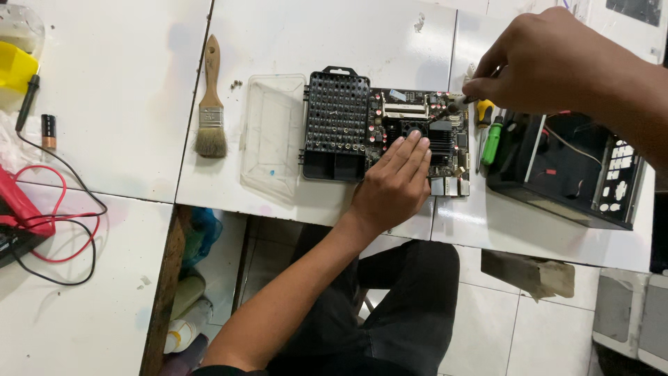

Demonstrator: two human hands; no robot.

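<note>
A circuit board (424,139) is laid on the tabletop (313,35), with a screwdriver bit case (337,125) touching its left edge. The case's opened lid (273,136) is spread further left, and a paintbrush (210,104) is placed beyond that. Two screwdrivers (489,132) are set just right of the board, between it and an open computer case (570,170). At the far left, a battery (48,131) and looped cables (62,216) are found.

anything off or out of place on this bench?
Little stands out. The circuit board lies flat under the left hand, with the right hand holding a tool at its top edge. Two tiny loose bits sit beside the paintbrush, and a lone battery lies near the left edge.
</note>
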